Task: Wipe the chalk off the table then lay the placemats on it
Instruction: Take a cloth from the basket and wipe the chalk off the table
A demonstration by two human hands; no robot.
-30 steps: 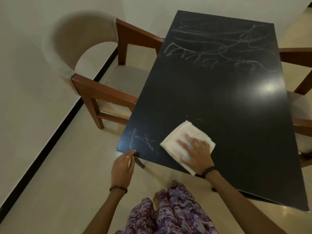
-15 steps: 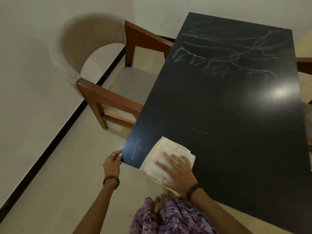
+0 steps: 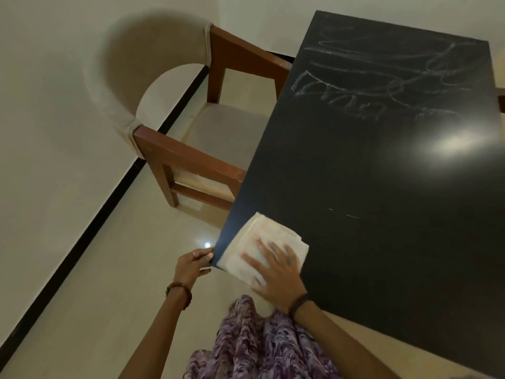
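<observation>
Cloth pressed flat at the desk's lower-left corner

The right hand (image 3: 276,274) lays spread fingers on the white cloth (image 3: 266,250); the left hand (image 3: 191,265) pinches the black desk (image 3: 382,201) corner. Chalk marks (image 3: 382,83) remain at upper right.

Wooden armchair (image 3: 191,149) by cream wall (image 3: 49,105); glossy tile floor (image 3: 109,283)

cloth (image 3: 266,243) on table (image 3: 382,214) near-left corner | chair (image 3: 191,149) left of table
</observation>
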